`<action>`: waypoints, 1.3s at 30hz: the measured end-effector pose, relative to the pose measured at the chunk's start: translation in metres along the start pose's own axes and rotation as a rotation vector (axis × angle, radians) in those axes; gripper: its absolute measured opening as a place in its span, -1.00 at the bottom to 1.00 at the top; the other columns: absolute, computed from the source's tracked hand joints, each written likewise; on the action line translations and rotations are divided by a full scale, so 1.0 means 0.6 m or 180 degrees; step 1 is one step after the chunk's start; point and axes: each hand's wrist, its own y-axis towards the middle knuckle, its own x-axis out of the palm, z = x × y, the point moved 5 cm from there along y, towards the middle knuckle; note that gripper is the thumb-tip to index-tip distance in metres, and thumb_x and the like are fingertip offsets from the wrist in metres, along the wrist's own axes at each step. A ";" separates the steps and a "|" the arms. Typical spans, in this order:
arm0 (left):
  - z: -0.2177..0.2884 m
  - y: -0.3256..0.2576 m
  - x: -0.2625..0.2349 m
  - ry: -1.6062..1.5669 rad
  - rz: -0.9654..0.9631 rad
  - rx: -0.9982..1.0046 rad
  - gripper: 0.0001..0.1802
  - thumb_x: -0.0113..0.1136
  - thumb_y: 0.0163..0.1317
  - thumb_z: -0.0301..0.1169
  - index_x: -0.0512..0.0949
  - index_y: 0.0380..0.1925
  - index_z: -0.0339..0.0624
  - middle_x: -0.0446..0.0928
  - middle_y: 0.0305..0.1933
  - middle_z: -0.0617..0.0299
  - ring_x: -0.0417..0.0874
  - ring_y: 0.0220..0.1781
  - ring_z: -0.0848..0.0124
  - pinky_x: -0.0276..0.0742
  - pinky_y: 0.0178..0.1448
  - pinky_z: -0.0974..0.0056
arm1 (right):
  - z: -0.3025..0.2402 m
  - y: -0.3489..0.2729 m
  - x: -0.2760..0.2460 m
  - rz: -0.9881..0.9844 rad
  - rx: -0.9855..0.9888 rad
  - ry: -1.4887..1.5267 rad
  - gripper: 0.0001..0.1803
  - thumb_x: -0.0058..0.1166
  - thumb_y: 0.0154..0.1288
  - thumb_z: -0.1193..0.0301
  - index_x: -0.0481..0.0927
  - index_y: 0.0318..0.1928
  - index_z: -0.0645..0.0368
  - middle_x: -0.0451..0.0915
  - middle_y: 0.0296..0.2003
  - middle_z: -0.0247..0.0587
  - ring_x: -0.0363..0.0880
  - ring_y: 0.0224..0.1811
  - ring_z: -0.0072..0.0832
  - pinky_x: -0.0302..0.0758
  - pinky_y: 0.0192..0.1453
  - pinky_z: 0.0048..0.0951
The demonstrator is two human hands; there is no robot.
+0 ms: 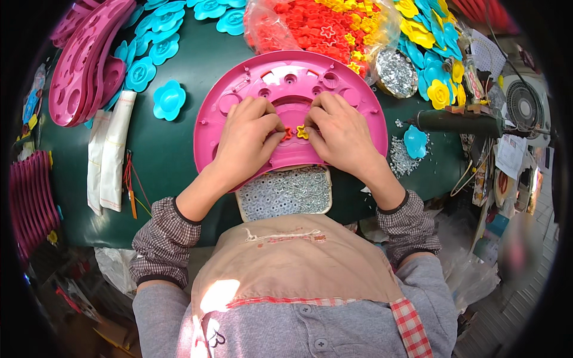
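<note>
A pink half-round plastic panel [289, 156] with round holes and small posts lies in front of me, its curved edge away from me. My left hand [253, 131] rests over its left half, thumb and fingers closed on a small red star-shaped piece [287, 133]. Beside that, my right hand [339, 130] pinches a small yellow star-shaped piece [302, 132]. Both stars sit close together at the panel's middle. Just below the panel, a shallow tray [329, 194] holds many small clear and metal parts, partly covered by the panel.
Plastic bags of red stars [292, 30] and yellow stars [357, 24] lie behind the panel. A round tin of screws [396, 73] stands right, near a dark cylindrical tool [459, 123] and a blue flower-shaped piece [415, 142]. Stacked pink panels [83, 77] and white strips [113, 152] lie left.
</note>
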 end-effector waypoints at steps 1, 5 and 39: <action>0.002 0.003 0.002 0.0009 0.0007 0.0017 -0.89 0.45 0.12 -0.49 0.70 -0.34 -0.17 0.55 -0.14 0.21 0.54 -0.01 0.17 0.35 0.06 0.07 | 0.001 -0.001 0.001 -0.0021 -0.0003 -0.0032 -0.88 0.27 0.22 0.39 0.65 -0.31 0.16 0.53 -0.17 -0.18 0.59 -0.03 -0.18 0.61 -0.03 -0.13; 0.005 0.006 0.001 0.0009 -0.0047 0.0048 -0.90 0.42 0.14 -0.49 0.69 -0.34 -0.17 0.54 -0.14 0.20 0.54 0.01 0.16 0.35 0.06 0.07 | 0.000 0.002 -0.002 -0.0117 -0.0046 -0.0090 -0.87 0.28 0.21 0.37 0.66 -0.31 0.16 0.53 -0.18 -0.19 0.59 -0.03 -0.19 0.61 -0.06 -0.14; 0.012 0.042 0.004 0.0277 -0.0623 -0.0150 -0.90 0.40 0.09 -0.53 0.68 -0.37 -0.24 0.55 -0.19 0.11 0.55 -0.02 0.09 0.43 0.10 0.05 | 0.161 -0.248 -0.177 0.3962 0.1016 0.1403 -0.39 0.25 0.35 0.64 0.38 0.38 0.32 0.50 0.28 -0.05 0.52 0.18 -0.38 0.49 0.29 -0.33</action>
